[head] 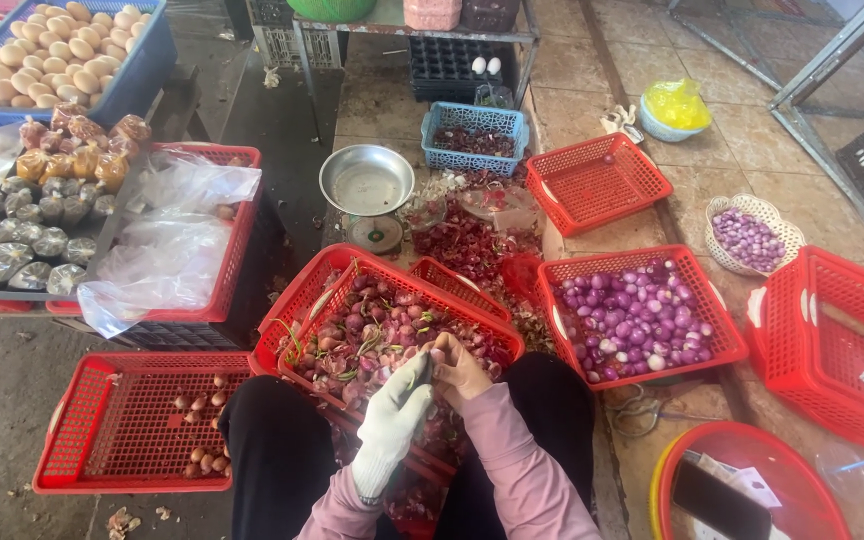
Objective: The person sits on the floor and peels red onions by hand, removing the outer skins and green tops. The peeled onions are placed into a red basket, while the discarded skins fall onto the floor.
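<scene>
Tiled floor [742,130] crowded: red baskets [597,182], scale [367,190], egg crate [142,75].

Red baskets [597,182] on tiled floor [742,140]

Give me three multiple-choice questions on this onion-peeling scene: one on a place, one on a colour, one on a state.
1. Where is the basket of peeled purple onions?
A. right of the person
B. on the shelf
C. behind the scale

2. What colour is the tray of eggs?
A. red
B. blue
C. green

3. How is the left hand covered?
A. bare
B. white glove
C. plastic bag

Answers:
1 A, it sits on the floor to the right of the knees.
2 B, its walls are blue.
3 B, the glove is white, while the right hand is bare.
</scene>
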